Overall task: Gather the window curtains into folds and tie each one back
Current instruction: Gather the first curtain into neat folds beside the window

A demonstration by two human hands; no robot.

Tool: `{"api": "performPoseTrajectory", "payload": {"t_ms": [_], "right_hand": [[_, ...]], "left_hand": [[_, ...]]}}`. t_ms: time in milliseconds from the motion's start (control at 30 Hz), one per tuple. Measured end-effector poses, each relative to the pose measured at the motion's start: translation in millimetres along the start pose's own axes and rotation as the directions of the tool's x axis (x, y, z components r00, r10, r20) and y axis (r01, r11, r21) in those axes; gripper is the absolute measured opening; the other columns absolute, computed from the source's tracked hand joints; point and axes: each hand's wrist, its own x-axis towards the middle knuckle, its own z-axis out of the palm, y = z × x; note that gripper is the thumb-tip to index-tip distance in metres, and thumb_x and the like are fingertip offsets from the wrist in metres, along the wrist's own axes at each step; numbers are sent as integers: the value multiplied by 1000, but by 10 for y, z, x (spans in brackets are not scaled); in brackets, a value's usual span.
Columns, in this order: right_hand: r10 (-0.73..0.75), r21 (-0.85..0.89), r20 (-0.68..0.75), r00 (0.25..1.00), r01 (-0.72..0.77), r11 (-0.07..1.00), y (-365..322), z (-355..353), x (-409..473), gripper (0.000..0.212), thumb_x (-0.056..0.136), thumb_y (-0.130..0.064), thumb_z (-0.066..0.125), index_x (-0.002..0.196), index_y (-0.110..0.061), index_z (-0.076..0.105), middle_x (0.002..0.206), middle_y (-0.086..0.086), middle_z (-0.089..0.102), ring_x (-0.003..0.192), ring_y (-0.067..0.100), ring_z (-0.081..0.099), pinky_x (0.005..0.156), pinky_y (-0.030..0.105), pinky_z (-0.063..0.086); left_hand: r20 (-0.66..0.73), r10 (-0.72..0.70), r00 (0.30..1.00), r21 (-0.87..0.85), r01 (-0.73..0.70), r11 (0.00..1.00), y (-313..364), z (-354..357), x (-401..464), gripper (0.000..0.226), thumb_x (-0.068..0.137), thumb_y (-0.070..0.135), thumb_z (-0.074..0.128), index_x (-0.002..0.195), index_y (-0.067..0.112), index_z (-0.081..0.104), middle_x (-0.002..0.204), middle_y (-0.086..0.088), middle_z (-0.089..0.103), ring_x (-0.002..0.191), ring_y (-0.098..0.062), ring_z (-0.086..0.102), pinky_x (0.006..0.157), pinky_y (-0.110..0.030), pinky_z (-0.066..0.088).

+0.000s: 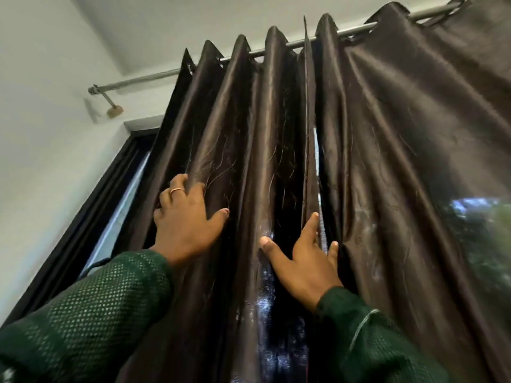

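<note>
Curtains hanging from the rod (154, 76) over the window, two dark panels: left curtain (243, 128) already bunched into pleats, right curtain (414, 120) spread wider. Left hand (184, 217) gripping an outer pleat, fingers (177, 189) curled into the fabric, thumb pressed flat on the next fold. Right hand (304, 261) laid open at the gap between panels, fingers straight, tips slipping behind the inner edge, holding nothing firmly. Best done by drawing that inner edge across toward the left hand, stacking pleat on pleat evenly, keeping the pull level so the rings slide rather than snag. No tieback in sight. Lower curtain and floor cut off; right edge blurred; window frame (83, 217) mostly covered.
</note>
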Motion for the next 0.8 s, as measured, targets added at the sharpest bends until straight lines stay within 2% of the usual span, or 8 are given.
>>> {"api": "performPoseTrajectory", "payload": {"t_ms": [200,300,367,467,567,633,767,800], "right_hand": [[20,165,17,1000,-22,986,-157,289,-60,124,71,-68,60,140,-23,-33,158,2,10,146,22,0,114,57,12],[25,228,-5,1000,-23,973,-90,403,3,116,78,-46,67,144,-23,-26,157,3,15,146,27,-1,113,54,22],[21,233,-1,1000,-20,972,4,511,64,104,84,-28,61,145,-26,-23,151,7,30,141,33,21,108,49,33],[6,192,-28,1000,0,981,99,623,97,96,84,-11,52,146,-30,-20,126,11,54,109,35,55,92,45,47],[-46,161,-41,998,52,986,151,695,98,97,85,-2,46,142,-33,-27,85,9,52,78,28,55,78,43,51],[-71,127,-56,996,78,989,183,737,111,100,86,-1,46,133,-33,-37,74,4,46,71,24,51,75,42,52],[-114,39,-67,991,117,992,180,809,109,98,88,-6,46,136,-29,-36,77,4,50,74,23,55,69,37,49],[-118,22,-71,990,120,993,166,811,98,95,88,-8,46,140,-28,-31,82,7,54,78,25,57,70,36,48]], "left_hand": [[186,-424,886,-318,463,828,-701,34,94,108,62,63,69,146,21,14,152,-19,-18,140,-38,-9,113,-55,9],[304,-475,826,-385,562,732,-1015,121,88,127,49,70,74,147,22,10,152,-14,-23,141,-37,-5,114,-52,13],[367,-485,794,-381,604,700,-1207,188,97,140,30,79,72,146,26,14,154,-9,-18,141,-36,8,112,-51,21],[406,-446,798,-382,591,710,-1401,309,70,118,39,84,68,138,27,37,156,-8,9,139,-28,21,112,-48,24],[451,-322,833,-453,524,721,-1412,373,40,95,39,87,64,112,26,65,129,-2,57,122,-19,49,107,-44,35],[516,-243,821,-512,523,681,-1263,354,-3,83,45,84,64,100,22,72,107,0,70,104,-19,63,100,-43,42],[643,-137,754,-675,642,363,-762,420,-141,70,59,60,63,104,8,69,96,-12,72,85,-24,68,79,-38,56],[640,-89,763,-694,624,358,-591,455,-192,67,61,55,65,108,7,68,100,-14,71,87,-24,68,77,-36,57]]}}
